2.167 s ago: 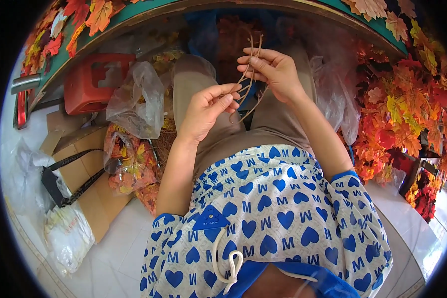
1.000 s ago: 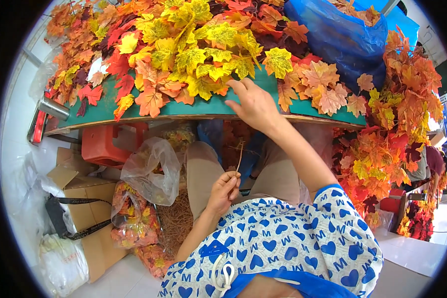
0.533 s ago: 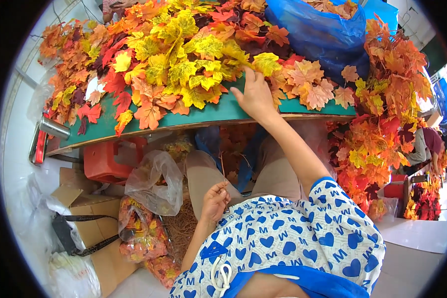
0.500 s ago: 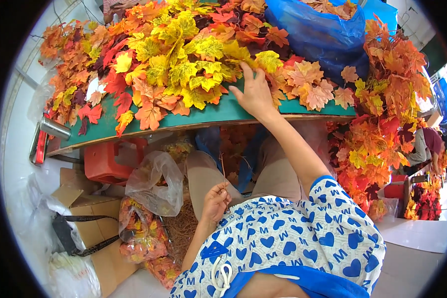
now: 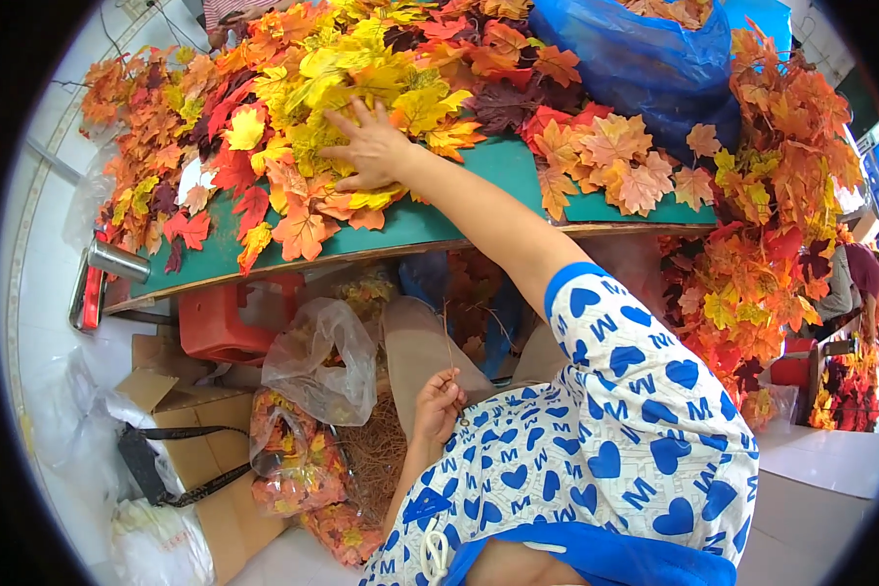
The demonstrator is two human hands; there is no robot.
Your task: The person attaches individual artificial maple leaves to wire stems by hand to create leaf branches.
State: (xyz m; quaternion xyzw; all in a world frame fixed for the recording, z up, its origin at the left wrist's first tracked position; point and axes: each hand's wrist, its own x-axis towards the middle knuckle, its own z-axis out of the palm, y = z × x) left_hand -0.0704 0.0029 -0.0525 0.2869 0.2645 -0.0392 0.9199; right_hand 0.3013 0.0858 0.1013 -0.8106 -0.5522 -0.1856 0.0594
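My right hand (image 5: 373,148) reaches far across the green table, its fingers spread over a heap of yellow artificial maple leaves (image 5: 337,73). The palm faces down against the heap, and no leaf shows gripped in it. Low over my lap, my left hand (image 5: 439,402) pinches a thin brown artificial stem (image 5: 447,337) that stands up from the fingers. Around the yellow heap lie orange and red leaves (image 5: 303,230), and dark purple leaves (image 5: 506,104) are to its right.
A blue plastic bag (image 5: 645,68) of leaves stands at the table's back right. Leaf garlands (image 5: 752,264) hang on the right. Under the green tabletop (image 5: 498,176) are a red plastic stool (image 5: 227,327), a clear bag of leaves (image 5: 298,464), brown stems (image 5: 376,439) and a cardboard box (image 5: 220,523).
My right hand has moved left along the table and spread onto the yellow leaves, which have shifted left, baring some green tabletop. My left hand still holds the stem.
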